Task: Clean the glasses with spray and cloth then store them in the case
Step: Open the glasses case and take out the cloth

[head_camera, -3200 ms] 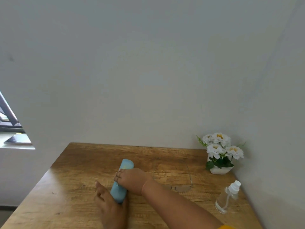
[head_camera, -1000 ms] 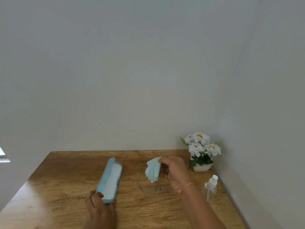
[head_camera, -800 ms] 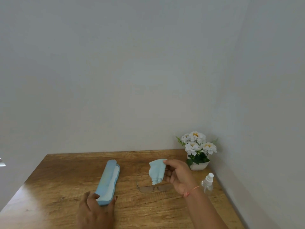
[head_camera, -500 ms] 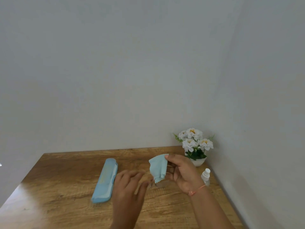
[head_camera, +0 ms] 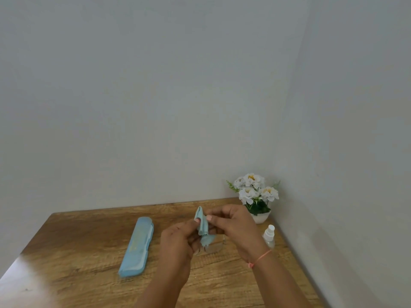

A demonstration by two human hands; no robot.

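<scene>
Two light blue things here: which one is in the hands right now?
The crumpled cloth, pinched between the left hand and right hand. The long hard case lies untouched on the table.

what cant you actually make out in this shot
- Glasses, head view: only part of a clear lens and frame shows below the cloth; the hands cover the rest.
- Case, head view: lid near shut, inside hidden.
- Spray bottle, head view: too small to judge its fill; the right hand hides its lower left.
- Left hand, head view: fingertips buried in the cloth, so the exact grip is unclear.
</scene>
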